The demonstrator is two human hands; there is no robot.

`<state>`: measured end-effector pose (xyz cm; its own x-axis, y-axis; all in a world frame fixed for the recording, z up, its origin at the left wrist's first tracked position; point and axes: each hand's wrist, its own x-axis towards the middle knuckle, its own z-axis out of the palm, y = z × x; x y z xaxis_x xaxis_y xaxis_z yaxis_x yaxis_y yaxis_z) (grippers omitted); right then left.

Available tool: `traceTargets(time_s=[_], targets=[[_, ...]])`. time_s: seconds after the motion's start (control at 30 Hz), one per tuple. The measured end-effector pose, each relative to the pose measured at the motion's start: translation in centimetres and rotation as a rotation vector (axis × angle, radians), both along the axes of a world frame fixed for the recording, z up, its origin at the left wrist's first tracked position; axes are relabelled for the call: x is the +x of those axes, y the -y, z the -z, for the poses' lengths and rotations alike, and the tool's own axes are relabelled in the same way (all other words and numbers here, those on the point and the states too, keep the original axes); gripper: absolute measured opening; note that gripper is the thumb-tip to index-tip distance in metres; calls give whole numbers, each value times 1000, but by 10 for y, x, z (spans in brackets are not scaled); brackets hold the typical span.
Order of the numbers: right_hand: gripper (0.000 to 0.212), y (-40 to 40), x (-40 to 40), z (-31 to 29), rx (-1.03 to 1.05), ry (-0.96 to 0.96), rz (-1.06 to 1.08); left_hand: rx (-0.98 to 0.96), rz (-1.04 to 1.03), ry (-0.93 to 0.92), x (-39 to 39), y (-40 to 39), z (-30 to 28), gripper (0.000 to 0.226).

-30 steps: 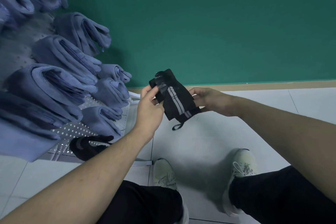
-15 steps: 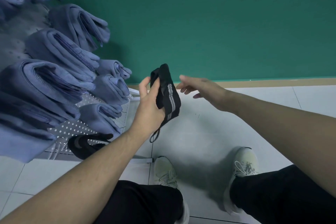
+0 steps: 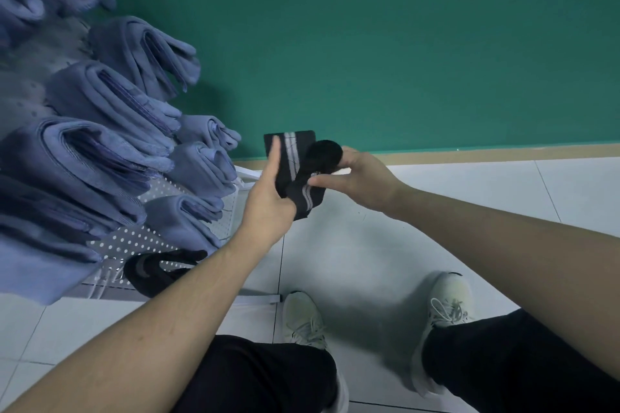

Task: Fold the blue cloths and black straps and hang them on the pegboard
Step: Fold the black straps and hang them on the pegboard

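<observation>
**Folding a black strap in both hands beside the pegboard**

Head view, looking down past both forearms to a tiled floor. The left hand (image 3: 268,208) grips a black strap (image 3: 293,164) low on its length, with 1 finger extended flat up the outer face toward the squared upper end. The right hand (image 3: 355,178) pinches the strap from the other side: the thumb presses the striped lower fold while the curled fingers hold a rounded, bunched black section near the top. The strap is thus held in the air between the 2 hands, in front of the green wall (image 3: 402,43) and just right of the pegboard (image 3: 141,238).

The strap carries 2 pale stripes along its length. It appears light, soft and limp, bending wherever unsupported, so it probably keeps a fold only while pinched. A hold across the full width at the fold line, thumb opposing fingers, seems the most secure; the loose ends may spring open if released.

On the pegboard, several folded blue cloths (image 3: 110,104) already hang in rows, and a second black strap (image 3: 157,270) sits at the lower edge of the board. The person's white shoes (image 3: 302,318) stand on the floor tiles (image 3: 369,261) below. Judged from this, hanging of the held strap is not yet done.
</observation>
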<state>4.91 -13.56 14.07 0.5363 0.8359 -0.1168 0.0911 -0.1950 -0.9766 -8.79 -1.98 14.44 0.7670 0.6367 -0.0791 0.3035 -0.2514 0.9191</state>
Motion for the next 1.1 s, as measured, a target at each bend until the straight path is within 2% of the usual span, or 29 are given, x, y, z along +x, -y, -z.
traceTargets(time_s=[0.1, 0.17, 0.23, 0.3, 0.33, 0.4, 0.47, 0.5, 0.63, 0.77, 0.8, 0.83, 0.9, 1.0, 1.07, 1.1], targets=[[21, 15, 9, 7, 64, 240, -57, -303, -260, 59, -1, -12, 6, 99], [24, 24, 17, 15, 15, 264, -203, -421, -311, 116, -3, -16, 5, 92], [28, 31, 25, 17, -154, 223, -368, -494, -341, 197, -3, -16, -1, 85], [46, 35, 29, 15, -390, 244, -511, -548, -386, 259, -1, -17, -5, 78], [54, 35, 31, 16, -444, 273, -523, -565, -404, 273, 1, -16, -7, 73], [51, 31, 30, 16, -392, 267, -417, -583, -421, 283, 5, -14, -8, 64], [24, 24, 20, 15, -252, 98, -232, -592, -418, 282, 7, -10, -9, 59], [22, 20, 13, 14, -208, 14, -171, -592, -408, 277, 8, -8, -9, 58], [42, -1, -4, 2, -92, -89, -96, -611, -343, 293, 11, -3, -10, 51], [61, -13, -11, -3, -45, -276, -96, -745, -455, 372, 14, -3, -10, 40], [59, -16, -15, -3, -59, -291, -88, -769, -493, 383, 15, -2, -9, 39], [49, -19, -18, -1, -75, -272, -84, -774, -518, 373, 15, -1, -5, 38], [21, -25, -20, 5, -121, -177, -78, -732, -516, 282, 12, -2, 3, 34], [12, -26, -13, 9, -215, -23, -121, -565, -420, 8, -6, -8, 20, 32], [8, -22, -3, 10, -256, 45, -251, -251, -302, -190, -26, -10, 32, 32], [8, -21, 0, 12, -297, 70, -344, -91, -227, -226, -36, -9, 37, 36]])
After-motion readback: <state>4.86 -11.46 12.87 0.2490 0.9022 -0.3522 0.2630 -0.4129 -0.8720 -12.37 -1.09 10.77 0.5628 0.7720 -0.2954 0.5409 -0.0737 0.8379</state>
